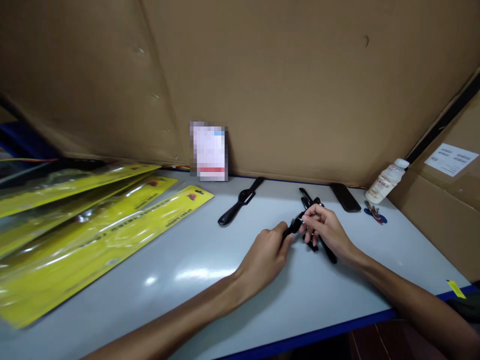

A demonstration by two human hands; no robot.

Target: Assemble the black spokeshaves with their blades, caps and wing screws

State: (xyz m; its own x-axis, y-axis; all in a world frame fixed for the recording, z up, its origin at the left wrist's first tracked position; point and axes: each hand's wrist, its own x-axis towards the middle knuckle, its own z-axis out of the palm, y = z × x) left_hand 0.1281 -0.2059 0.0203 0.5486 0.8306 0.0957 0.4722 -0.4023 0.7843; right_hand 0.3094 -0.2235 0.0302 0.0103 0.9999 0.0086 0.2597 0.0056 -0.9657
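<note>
My left hand [264,252] is closed around a black long-handled part [293,227], which points up and to the right. At that part's far end, the fingers of my right hand [326,230] are pinched together; a small shiny bit shows there, too small to make out. Several similar black parts [330,254] lie on the table beneath and behind my right hand, partly hidden by it. To the left, apart from both hands, rests another black handled piece [234,212] with a slot in its wider middle.
Yellow cards with clear plastic blisters [150,225] are fanned over the left of the table [180,305]. Along the back stand a blurred-out white card [210,155], a phone [345,197], a tilted white bottle [387,181] and keys [375,213]. Cardboard walls [281,90] enclose the table.
</note>
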